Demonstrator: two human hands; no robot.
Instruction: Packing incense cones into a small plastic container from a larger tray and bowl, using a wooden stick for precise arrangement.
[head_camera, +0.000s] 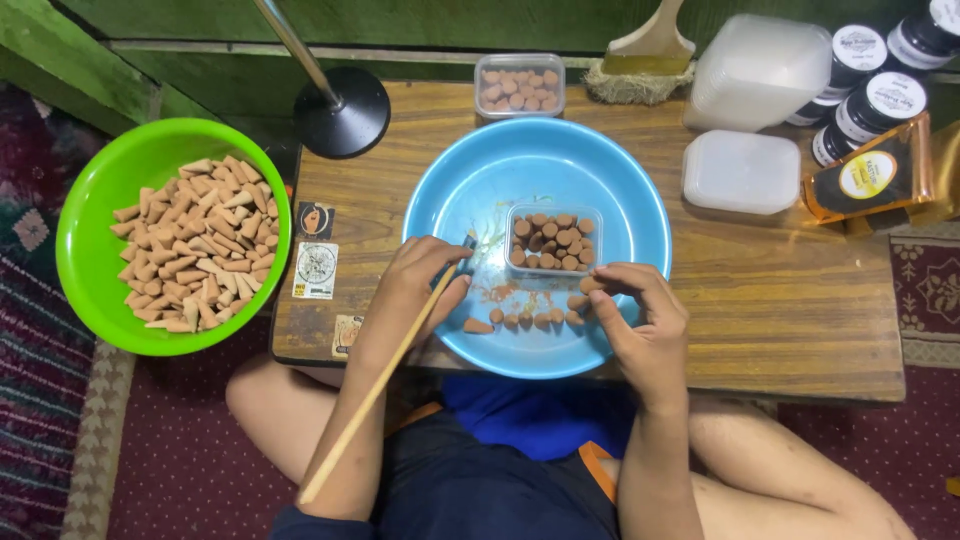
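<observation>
A blue basin (470, 180) sits on the low wooden table (780, 290). Inside it stands a small clear box (553, 241) packed with brown cones. Several loose cones (520, 321) lie in a row on the basin floor in front of the box. My left hand (425, 280) rests on the basin's left rim, gripping a long thin wooden stick (375, 390) that slants back toward my lap. My right hand (640, 310) is at the basin's near right side, pinching one brown cone (590, 285) between its fingertips beside the box.
A green bowl (85, 230) heaped with cones sits left of the table. At the back stand a filled clear box (519, 86), a black lamp base (341, 112), a brush (645, 60), stacked clear lids (745, 170), dark jars (870, 95) and an orange pouch (868, 175).
</observation>
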